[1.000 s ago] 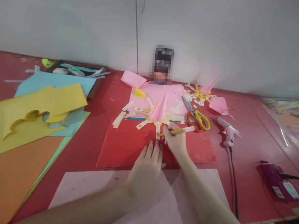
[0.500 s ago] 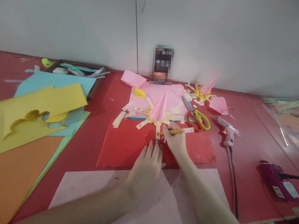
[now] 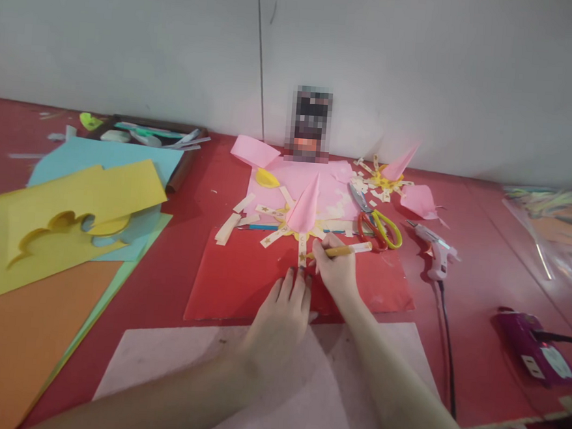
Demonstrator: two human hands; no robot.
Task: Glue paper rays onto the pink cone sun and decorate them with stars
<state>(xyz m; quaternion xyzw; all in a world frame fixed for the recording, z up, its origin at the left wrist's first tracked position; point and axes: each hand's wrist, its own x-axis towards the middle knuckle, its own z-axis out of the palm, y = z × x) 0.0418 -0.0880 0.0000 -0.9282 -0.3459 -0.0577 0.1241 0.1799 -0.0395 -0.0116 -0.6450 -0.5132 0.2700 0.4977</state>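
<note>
A yellow-gold pen (image 3: 345, 251) with a clear white end lies in the closed fingers of my right hand (image 3: 337, 268). Its tip is at a cream paper strip (image 3: 302, 249) marked with a gold star and small curved marks. My left hand (image 3: 284, 309) rests flat and open on the red board (image 3: 242, 283), fingertips at the strip's near end. That strip sticks out from a yellow paper base under a pink paper cone (image 3: 305, 206), among other star-marked strips. Scissors (image 3: 379, 229) with red and yellow handles lie to the right of the cone.
A second pink cone piece (image 3: 401, 165) stands at the back right. A glue gun (image 3: 435, 251) with a cord lies on the red table, left of a purple power socket (image 3: 538, 348). Yellow (image 3: 75, 206), blue and orange sheets cover the left side. A blurred upright object (image 3: 312, 125) leans on the wall.
</note>
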